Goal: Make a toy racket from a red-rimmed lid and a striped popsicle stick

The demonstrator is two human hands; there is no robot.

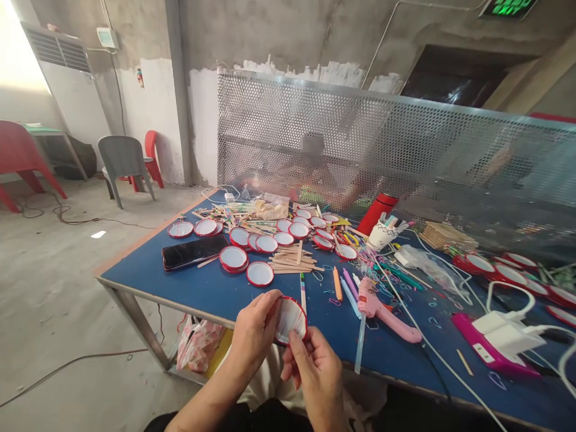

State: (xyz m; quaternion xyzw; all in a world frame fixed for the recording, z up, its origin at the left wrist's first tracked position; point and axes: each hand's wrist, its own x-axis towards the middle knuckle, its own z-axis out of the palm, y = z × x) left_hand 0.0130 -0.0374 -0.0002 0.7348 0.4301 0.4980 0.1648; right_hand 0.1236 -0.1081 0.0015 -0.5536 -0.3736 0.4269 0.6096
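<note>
A round white disc with a red rim [289, 318], like a jar lid, is held up in front of me above the table's near edge. My left hand [257, 324] grips its left side, fingers curled behind it. On the lower right, my right hand [315, 366] pinches the rim, its thumb over the white face. Just beyond lie a similar lid [260, 273] and a stack of wooden craft sticks [292, 260]. One stick with coloured marks [303, 288] stretches toward the held lid.
A pink glue gun [382, 309] rests to the right, with a magenta power strip [490, 348] and cables beyond it. A phone [193, 252] lies left. Markers [337, 283], a white cup [382, 234] and a red bottle [378, 213] stand or lie near the metal mesh panel [315, 138].
</note>
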